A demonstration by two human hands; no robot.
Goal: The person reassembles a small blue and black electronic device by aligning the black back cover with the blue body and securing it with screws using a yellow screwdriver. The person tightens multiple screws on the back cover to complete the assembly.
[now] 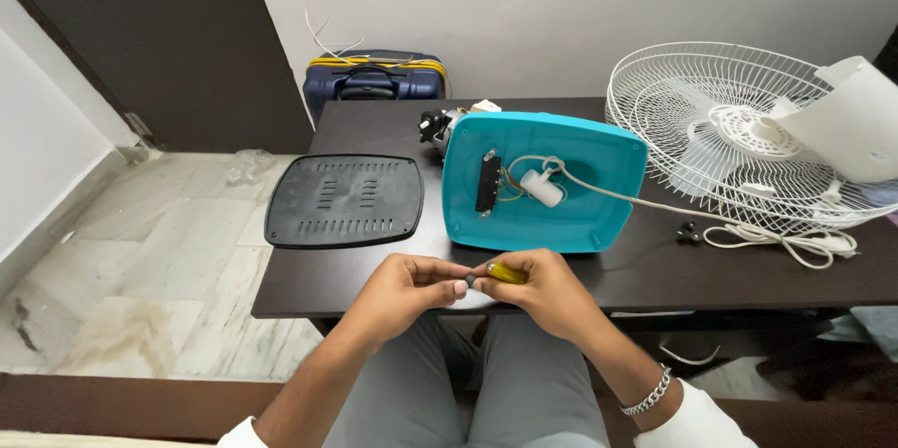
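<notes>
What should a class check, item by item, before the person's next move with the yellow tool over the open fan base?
1. Tool gripped in right hand: ok.
2. Left hand pinching the tool's dark tip: ok.
3. Teal base lying open side up, wiring exposed: ok.
4. Black cover off and flat on the table, though overhanging its left edge: not ok.
5. Small black parts beside the white cord, well clear of the table's edge: ok.
6. Cord unplugged: cannot tell.
</notes>
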